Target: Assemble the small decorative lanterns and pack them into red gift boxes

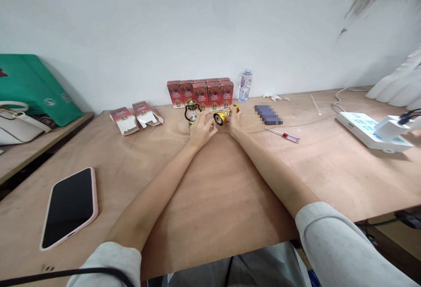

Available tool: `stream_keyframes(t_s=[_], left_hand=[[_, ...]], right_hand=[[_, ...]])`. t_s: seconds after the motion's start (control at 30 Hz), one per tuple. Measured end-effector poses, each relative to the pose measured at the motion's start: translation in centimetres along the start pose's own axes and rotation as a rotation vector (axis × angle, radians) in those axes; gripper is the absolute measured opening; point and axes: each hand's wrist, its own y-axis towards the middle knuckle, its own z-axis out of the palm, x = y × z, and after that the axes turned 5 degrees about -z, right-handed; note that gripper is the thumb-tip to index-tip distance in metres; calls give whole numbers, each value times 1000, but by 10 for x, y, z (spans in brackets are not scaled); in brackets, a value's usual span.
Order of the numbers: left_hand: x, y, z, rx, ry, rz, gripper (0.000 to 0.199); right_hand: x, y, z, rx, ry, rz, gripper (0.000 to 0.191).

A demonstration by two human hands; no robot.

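Note:
A small gold lantern (222,117) lies tipped on its side, its round base turned to the left. My right hand (234,122) is closed around its upper end. Just left of that base is my left hand (201,129), fingers bent and pinched together near the thumb; what they hold, if anything, is too small to make out. Behind my left hand a black and gold lantern (192,112) stands upright, partly hidden by the fingers.
Red printed boxes (200,94) stand in rows by the wall, beside a water bottle (245,85). Two opened boxes (124,120) lie left. A screwdriver (283,134), a pixelated dark object (269,114) and a power strip (371,131) are right. A phone (69,208) lies front left.

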Motion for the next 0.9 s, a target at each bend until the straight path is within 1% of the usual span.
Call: stream_keyframes(t_s=[0.07,0.1,0.17,0.23,0.33,0.4,0.53,0.67,0.8,0.9], left_hand=[[2,1,2,25,39,-34,5],[3,1,4,53,61,-49,4],[8,1,10,121,100,-87,4],[13,0,16,167,116,-130,8],[19,-2,23,192,109,-182,15],[19,-3,22,198,119,-190,15],[13,-1,15,143,117,-134,11],[6,1,8,59,71,-77,13],[4,1,6,13,51,-83,13],[5,1,6,-7,45,-101,14]], right_hand=[[3,2,-3,-127,16,8,42],[4,3,-4,-163,32,23,41],[6,3,-4,-154,68,57,37],[7,3,-4,-122,88,84,33],[7,3,-3,-102,94,106,30],[6,4,-3,-98,96,101,29],[4,5,-3,-79,73,78,31],[6,0,-2,-6,57,57,38],[12,-10,1,88,94,83,44],[17,-18,5,135,97,105,46]])
